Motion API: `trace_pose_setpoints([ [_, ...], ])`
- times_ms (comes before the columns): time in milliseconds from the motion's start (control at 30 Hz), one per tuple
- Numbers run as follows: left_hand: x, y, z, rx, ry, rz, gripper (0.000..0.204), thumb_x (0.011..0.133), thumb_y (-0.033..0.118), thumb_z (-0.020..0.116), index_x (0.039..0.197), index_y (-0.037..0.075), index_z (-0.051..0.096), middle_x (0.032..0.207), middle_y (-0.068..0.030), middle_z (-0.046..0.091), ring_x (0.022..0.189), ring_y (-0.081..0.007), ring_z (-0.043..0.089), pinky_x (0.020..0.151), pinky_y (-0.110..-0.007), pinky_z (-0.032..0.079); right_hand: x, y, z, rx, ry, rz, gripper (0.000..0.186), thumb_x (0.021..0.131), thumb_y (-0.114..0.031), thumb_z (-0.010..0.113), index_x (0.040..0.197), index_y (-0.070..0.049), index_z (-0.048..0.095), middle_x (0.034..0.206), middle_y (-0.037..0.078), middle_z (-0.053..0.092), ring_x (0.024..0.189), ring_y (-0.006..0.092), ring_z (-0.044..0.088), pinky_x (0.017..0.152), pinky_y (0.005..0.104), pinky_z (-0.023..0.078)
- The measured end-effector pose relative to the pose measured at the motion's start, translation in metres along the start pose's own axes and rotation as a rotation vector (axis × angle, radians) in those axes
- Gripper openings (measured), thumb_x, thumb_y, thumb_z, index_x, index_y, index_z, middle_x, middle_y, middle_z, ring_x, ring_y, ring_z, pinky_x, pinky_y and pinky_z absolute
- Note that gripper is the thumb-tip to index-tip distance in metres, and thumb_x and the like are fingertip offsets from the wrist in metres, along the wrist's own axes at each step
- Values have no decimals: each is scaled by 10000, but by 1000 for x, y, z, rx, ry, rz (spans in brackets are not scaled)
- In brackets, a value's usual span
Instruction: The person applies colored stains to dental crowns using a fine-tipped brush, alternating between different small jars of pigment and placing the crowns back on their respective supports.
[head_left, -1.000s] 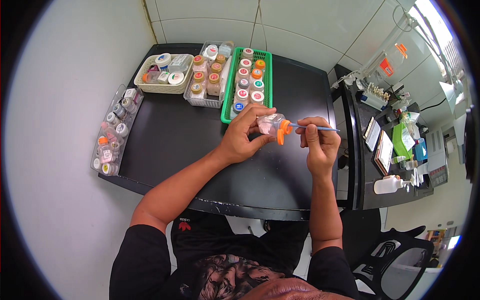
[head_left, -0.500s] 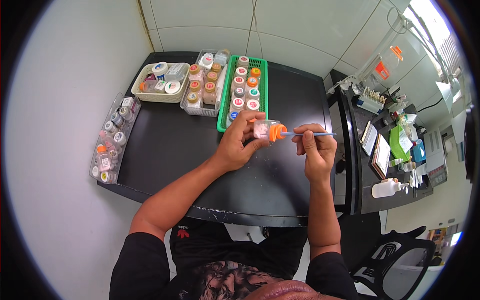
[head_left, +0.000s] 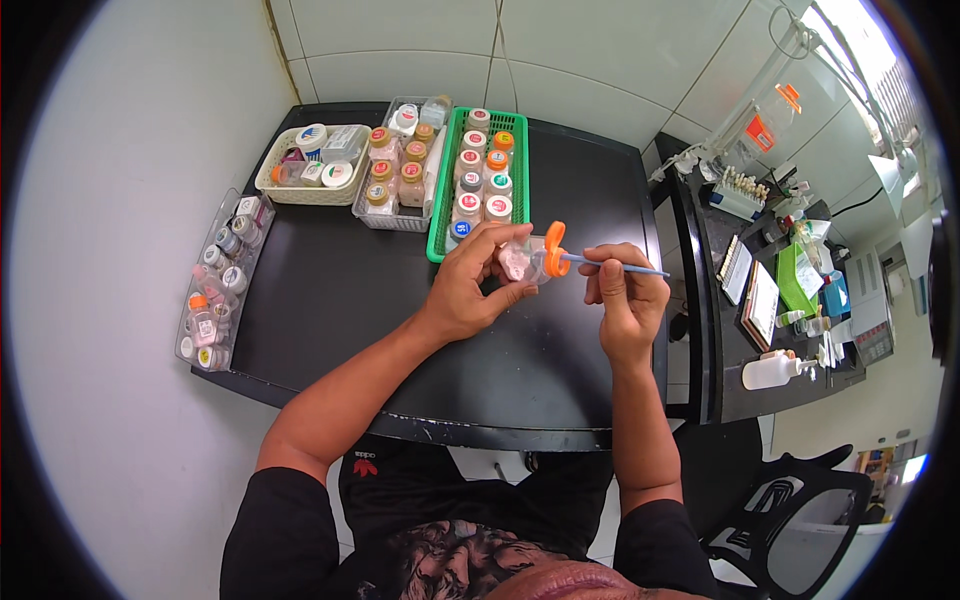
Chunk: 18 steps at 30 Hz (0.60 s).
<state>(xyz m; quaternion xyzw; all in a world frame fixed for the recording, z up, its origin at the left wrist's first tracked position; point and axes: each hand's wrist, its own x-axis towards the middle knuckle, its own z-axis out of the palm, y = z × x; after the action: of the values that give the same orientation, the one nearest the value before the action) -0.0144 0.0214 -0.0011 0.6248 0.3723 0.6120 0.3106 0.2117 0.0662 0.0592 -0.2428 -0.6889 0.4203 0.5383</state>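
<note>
My left hand [head_left: 472,280] is closed round a small clear bottle [head_left: 519,262] tipped on its side, its orange mouth facing right. Pale pink powder lies inside it. An orange flip lid [head_left: 555,236] stands open at the mouth. Between the thumb and fingers of my right hand [head_left: 630,295] is a thin blue stick [head_left: 625,267], whose left end reaches into the bottle's mouth. The tip of the stick is hard to make out. Both hands are above the black table [head_left: 500,370], where small pale specks lie.
Behind my left hand stands a green basket [head_left: 522,170] of capped bottles. Left of it are a clear bin [head_left: 400,222], a cream basket [head_left: 300,196] and a long clear tray [head_left: 228,270], all holding jars. A dark side counter at right carries a white squeeze bottle [head_left: 770,372] and a green tray [head_left: 800,280].
The bottle has turned in my left hand, so its orange lid now points upward and the powder has shifted. The blue stick has tilted, its right end slightly lower.
</note>
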Motion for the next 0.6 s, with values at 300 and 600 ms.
trace_pose_setpoints([
  [300, -3, 5, 1, -28, -28, -31, 668, 963, -1, 863, 1559, 1, 561, 1341, -127, 667, 1092, -164, 760, 899, -310, 649, 1, -1, -2, 0, -36, 43, 247, 1162, -140, 642, 1134, 65, 778, 970, 104, 787, 737, 88, 667, 625, 231, 507],
  [600, -3, 5, 0, -113, -33, -53, 592, 1006, -18, 811, 1517, 0, 514, 1397, -158, 692, 1249, -228, 750, 1070, -367, 626, 3, -6, -2, 37, -106, 58, 250, 1168, -140, 631, 1106, 60, 767, 965, 98, 761, 741, 88, 652, 639, 235, 507],
])
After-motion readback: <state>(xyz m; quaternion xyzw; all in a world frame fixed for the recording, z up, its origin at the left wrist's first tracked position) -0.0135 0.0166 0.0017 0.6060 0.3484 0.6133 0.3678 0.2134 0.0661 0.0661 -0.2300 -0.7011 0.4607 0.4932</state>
